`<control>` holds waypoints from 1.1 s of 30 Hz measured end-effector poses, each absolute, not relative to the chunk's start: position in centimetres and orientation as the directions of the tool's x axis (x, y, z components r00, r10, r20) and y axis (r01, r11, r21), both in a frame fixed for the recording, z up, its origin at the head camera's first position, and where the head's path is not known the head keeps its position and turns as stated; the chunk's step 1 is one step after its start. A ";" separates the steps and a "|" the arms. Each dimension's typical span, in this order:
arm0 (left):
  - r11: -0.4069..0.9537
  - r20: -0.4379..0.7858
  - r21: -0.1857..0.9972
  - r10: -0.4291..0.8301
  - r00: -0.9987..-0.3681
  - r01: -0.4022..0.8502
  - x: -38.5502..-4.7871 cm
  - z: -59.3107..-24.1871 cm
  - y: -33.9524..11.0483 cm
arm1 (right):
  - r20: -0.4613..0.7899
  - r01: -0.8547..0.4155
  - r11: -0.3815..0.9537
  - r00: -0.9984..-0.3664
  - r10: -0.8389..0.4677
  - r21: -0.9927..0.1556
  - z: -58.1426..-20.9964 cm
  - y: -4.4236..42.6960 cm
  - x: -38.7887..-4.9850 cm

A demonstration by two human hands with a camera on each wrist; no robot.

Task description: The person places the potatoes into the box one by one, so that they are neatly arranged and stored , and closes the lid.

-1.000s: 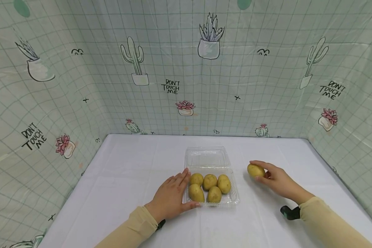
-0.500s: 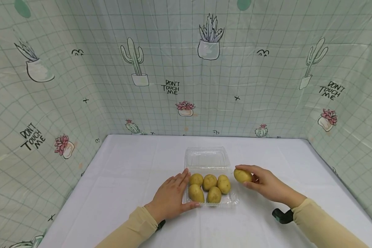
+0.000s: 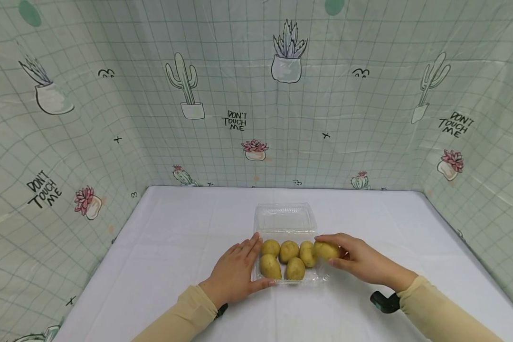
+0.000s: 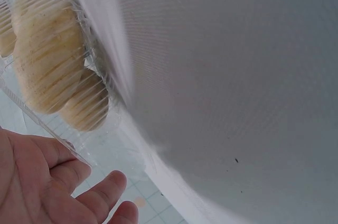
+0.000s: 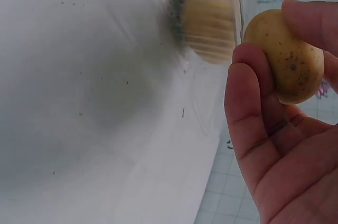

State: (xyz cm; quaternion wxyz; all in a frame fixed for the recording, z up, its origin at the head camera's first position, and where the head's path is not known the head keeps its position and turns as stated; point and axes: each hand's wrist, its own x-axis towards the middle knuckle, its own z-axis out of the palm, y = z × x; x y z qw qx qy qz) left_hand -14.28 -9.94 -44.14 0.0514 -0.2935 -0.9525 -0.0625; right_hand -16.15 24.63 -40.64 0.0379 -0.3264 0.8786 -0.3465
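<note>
A clear plastic clamshell box (image 3: 282, 282) stands on the table with its lid (image 3: 285, 218) folded back. Several yellow potatoes (image 3: 289, 251) lie inside it, two in the front row and the others behind. My left hand (image 3: 235, 273) rests along the box's left side, fingers extended, thumb at the front left corner; the left wrist view shows its fingertips at the rim. My right hand (image 3: 359, 259) grips one more potato (image 5: 288, 57) between thumb and fingers. That potato is held at the right rim of the box, above the wall in the right wrist view.
A white cloth covers the table (image 3: 188, 223). Behind and at both sides hangs a checked curtain (image 3: 256, 95) printed with cacti. A black wrist device (image 3: 384, 302) sits below the right sleeve.
My right hand has carried its potato leftward, from apart on the right to the box's right rim. The left hand and the box have stayed in place.
</note>
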 end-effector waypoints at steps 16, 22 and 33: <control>0.819 0.123 0.095 0.554 -0.823 0.566 -14.0 -43.8 -9.9 | 0.130 -0.594 0.576 -0.751 -0.647 -0.562 -40.0 23.4 -15.6; 0.822 0.125 0.089 0.551 -0.825 0.562 -14.2 -44.0 -9.9 | 0.107 -0.607 0.518 -0.705 -0.701 -0.603 -39.8 23.0 -15.7; 0.819 0.136 0.089 0.553 -0.822 0.566 -14.2 -44.0 -10.0 | 0.072 -0.610 0.497 -0.672 -0.737 -0.617 -39.8 22.2 -15.6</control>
